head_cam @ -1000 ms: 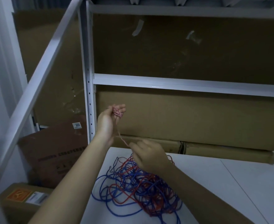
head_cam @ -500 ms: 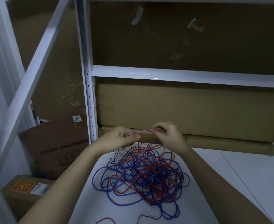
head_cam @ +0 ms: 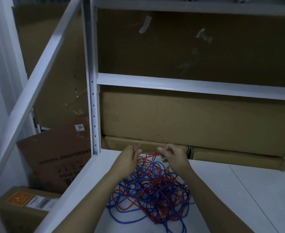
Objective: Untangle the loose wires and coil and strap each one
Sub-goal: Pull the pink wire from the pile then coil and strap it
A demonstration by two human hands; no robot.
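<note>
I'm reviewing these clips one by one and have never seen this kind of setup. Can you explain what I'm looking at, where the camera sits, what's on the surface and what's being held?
There is no machine here: a person works with two bare hands. The single picture comes from a wide-angle camera on the person's head, looking forward and down. On the white shelf surface lies a tangle of red and blue wires. Above its far edge, the left hand and the right hand each pinch part of a thin red wire, which runs between them; a loose end curls up above the right hand. Behind stand large cardboard boxes in a white metal rack.
</note>
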